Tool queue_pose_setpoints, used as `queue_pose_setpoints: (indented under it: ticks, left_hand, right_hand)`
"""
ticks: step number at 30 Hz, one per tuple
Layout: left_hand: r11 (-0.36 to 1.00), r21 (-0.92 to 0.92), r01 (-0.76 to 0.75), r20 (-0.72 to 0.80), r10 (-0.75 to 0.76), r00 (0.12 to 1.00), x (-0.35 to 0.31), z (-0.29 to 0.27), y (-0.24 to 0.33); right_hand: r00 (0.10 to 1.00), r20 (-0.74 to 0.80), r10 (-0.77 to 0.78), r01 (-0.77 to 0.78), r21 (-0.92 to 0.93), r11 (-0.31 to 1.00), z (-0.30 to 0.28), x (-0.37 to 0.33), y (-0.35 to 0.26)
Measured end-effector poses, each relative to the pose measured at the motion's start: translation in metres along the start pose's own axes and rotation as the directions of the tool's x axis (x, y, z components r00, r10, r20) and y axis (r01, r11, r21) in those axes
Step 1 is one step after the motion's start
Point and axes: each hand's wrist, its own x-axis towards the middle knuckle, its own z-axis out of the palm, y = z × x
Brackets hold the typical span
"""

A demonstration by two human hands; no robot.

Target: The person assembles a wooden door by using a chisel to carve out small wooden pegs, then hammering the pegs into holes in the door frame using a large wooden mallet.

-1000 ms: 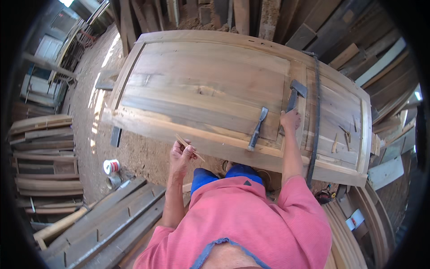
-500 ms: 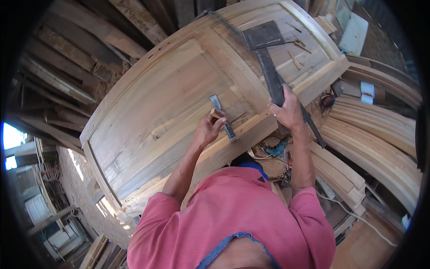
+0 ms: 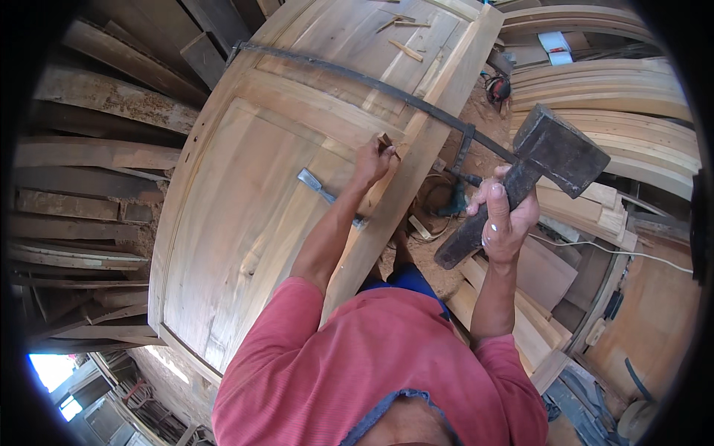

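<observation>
A framed wooden door panel [image 3: 245, 186] lies flat before me. My left hand [image 3: 370, 162] pinches a small wooden wedge [image 3: 384, 140] over the panel's near rail, next to the crosspiece. Whether the wedge touches the wood I cannot tell. Under my left forearm a chisel [image 3: 315, 183] rests on the panel, its handle partly hidden. My right hand [image 3: 509, 219] is wrapped round the handle of a dark mallet [image 3: 559, 152] with a blocky head. It is raised off the panel's near edge, on the right. A long bar clamp [image 3: 349, 76] spans the panel.
Wood splinters [image 3: 405, 50] are scattered on the panel's far part. Stacked curved boards [image 3: 602, 93] stand to the right, with a red and black power tool [image 3: 497, 88] near them. Rough planks [image 3: 97, 152] line the left. A white cord [image 3: 610, 247] crosses the lower right.
My right hand has swung the mallet from above the panel to the right. My left hand has moved away from the chisel toward the crosspiece with the wedge. The view has turned.
</observation>
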Motion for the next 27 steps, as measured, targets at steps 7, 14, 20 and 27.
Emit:
queue_pose_setpoints:
  ticks: [7,14,20,27]
  left_hand:
    - [0.994,-0.110,-0.011,-0.065,0.004,0.998,0.004,0.008,-0.009]
    - [0.953,0.212,-0.215,0.259,0.157,0.953,-0.010,0.005,0.022]
    - [0.904,0.267,-0.333,0.291,0.253,0.923,-0.006,0.002,0.006]
    - [0.948,0.182,-0.262,0.228,0.218,0.949,-0.004,0.004,-0.003]
  right_hand:
    - [0.998,-0.037,0.053,-0.055,-0.055,0.997,-0.015,-0.004,-0.004]
    - [0.988,0.107,-0.110,0.148,-0.471,0.870,-0.007,0.009,0.041]
    - [0.835,0.240,0.495,0.076,-0.941,0.329,-0.026,0.025,0.133]
    - [0.976,0.209,0.069,0.095,-0.683,0.724,0.004,0.029,0.056]
